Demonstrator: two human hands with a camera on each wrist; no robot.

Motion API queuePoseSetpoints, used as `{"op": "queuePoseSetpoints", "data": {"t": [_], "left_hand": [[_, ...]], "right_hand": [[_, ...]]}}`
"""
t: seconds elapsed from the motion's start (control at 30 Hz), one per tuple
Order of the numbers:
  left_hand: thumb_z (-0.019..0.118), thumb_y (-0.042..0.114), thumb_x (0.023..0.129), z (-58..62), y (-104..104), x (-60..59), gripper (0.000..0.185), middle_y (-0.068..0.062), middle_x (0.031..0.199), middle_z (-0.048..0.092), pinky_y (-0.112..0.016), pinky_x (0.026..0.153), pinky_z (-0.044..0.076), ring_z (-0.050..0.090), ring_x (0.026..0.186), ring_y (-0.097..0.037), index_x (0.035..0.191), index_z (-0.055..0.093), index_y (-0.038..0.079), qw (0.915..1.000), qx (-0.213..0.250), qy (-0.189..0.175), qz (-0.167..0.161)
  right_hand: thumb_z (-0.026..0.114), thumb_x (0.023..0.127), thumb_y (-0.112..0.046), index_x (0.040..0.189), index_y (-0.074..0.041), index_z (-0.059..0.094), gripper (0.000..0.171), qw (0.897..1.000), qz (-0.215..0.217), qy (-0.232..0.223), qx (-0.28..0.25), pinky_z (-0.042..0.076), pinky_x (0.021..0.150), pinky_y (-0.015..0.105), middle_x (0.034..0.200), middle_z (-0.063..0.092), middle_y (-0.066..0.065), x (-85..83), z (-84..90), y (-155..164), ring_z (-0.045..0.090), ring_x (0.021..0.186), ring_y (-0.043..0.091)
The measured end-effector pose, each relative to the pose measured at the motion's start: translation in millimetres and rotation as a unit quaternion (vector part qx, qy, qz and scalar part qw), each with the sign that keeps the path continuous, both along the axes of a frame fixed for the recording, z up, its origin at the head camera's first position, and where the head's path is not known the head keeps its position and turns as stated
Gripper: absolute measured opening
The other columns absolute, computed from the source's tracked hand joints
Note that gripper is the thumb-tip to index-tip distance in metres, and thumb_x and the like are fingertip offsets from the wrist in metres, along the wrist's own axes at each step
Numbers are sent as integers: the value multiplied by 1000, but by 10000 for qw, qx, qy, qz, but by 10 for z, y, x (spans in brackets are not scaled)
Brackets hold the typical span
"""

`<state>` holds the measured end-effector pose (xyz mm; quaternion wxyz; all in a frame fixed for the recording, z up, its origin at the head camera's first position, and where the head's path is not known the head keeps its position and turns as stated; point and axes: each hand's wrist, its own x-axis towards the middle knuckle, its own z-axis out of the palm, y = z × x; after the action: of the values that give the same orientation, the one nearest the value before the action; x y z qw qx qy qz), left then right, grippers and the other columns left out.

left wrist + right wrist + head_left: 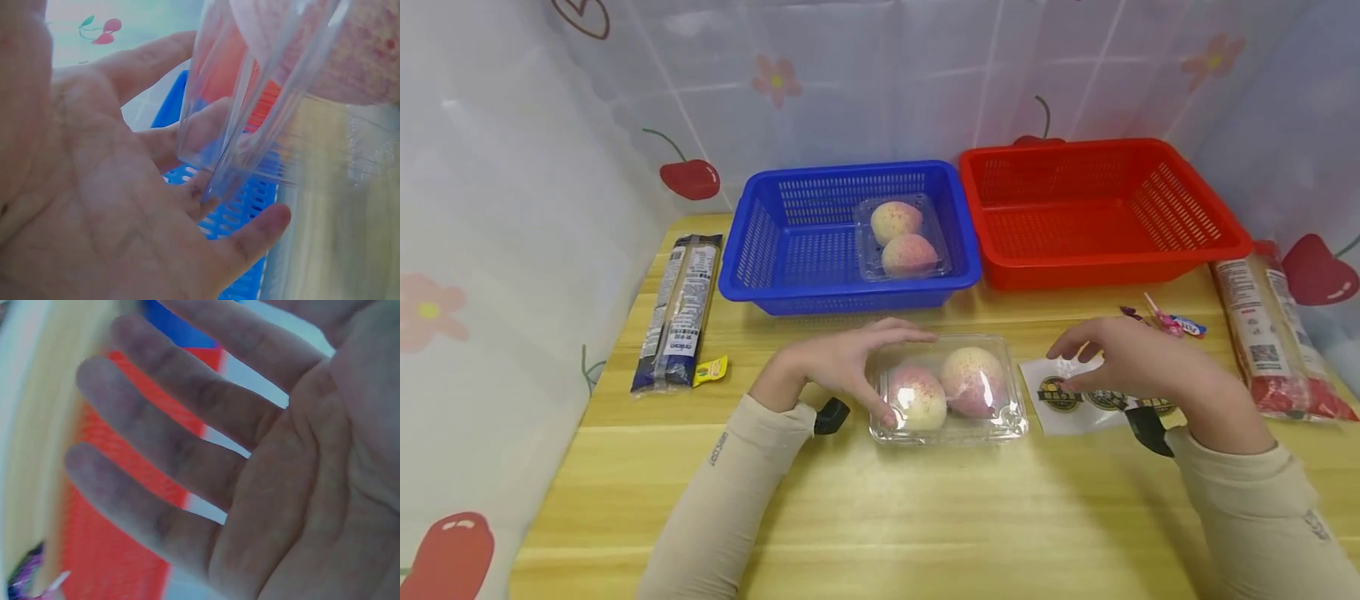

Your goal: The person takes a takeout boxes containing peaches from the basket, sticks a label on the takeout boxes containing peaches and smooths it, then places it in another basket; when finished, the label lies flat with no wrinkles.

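A clear plastic clamshell box (988, 429) lies on the wooden table, with two pink-and-cream peaches inside, the left peach (917, 400) and the right peach (976, 383). My left hand (844, 360) spreads around the box's left end, thumb at the front and fingers toward the back. In the left wrist view, its fingers show partly through the plastic; firm contact is unclear. My right hand (1138, 358) hovers above a white sheet of round dark labels (1060, 395), partly hiding it. The right wrist view shows its extended fingers (187, 456) spread, holding nothing.
A blue basket (850, 292) at the back holds another clear box of peaches (901, 242). Beside it stands a red basket (1112, 271). Long packages lie at the left (679, 312) and right (1273, 333). A yellow candy (711, 371) and wrapped sweets (1172, 323) are nearby.
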<state>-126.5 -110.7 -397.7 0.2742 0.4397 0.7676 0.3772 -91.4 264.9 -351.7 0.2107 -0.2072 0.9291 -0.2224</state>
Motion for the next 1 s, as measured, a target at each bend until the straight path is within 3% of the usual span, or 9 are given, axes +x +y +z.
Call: {"op": "queuePoseSetpoints", "data": {"t": [0.1, 0.37, 0.7, 0.83, 1.0], "left_hand": [[96, 36, 67, -8, 4, 2, 116, 1, 158, 24, -48, 115, 26, 23, 142, -17, 160, 29, 21, 9998, -188, 38, 55], [95, 38, 67, -81, 63, 12, 117, -6, 163, 17, -47, 116, 23, 16, 145, -18, 161, 26, 24, 9994, -294, -97, 144], [95, 36, 68, -132, 77, 20, 117, -5, 163, 15, -50, 116, 21, 14, 146, -18, 162, 25, 29, 9991, -317, -205, 191], [95, 37, 68, -124, 82, 14, 117, -5, 164, 14, -50, 116, 21, 14, 146, -18, 161, 25, 31, 9990, -331, -246, 198], [95, 35, 68, -104, 71, 11, 117, -5, 164, 14, -50, 117, 20, 13, 146, -18, 161, 25, 29, 9988, -318, -301, 213]], "right_hand": [[86, 82, -20, 115, -8, 74, 38, 9999, -131, -88, 9, 57, 76, 42, 110, 70, 4, 20, -133, 45, 63, 103, 33], [91, 72, -13, 109, -7, 76, 40, 9991, 40, 339, 263, 52, 71, 39, 97, 69, 0, 12, -387, 53, 61, 84, 21], [88, 73, -7, 100, -7, 78, 29, 9983, -76, 331, 479, 48, 65, 37, 93, 70, 5, -1, -505, -5, 55, 75, 20], [89, 71, -7, 92, -9, 74, 26, 9975, -47, 522, 480, 51, 69, 42, 90, 67, 3, 7, -514, -17, 58, 79, 22], [83, 76, -3, 84, -13, 67, 20, 9969, 18, 691, 377, 47, 64, 37, 80, 61, -2, 4, -518, -34, 54, 73, 18]]}}
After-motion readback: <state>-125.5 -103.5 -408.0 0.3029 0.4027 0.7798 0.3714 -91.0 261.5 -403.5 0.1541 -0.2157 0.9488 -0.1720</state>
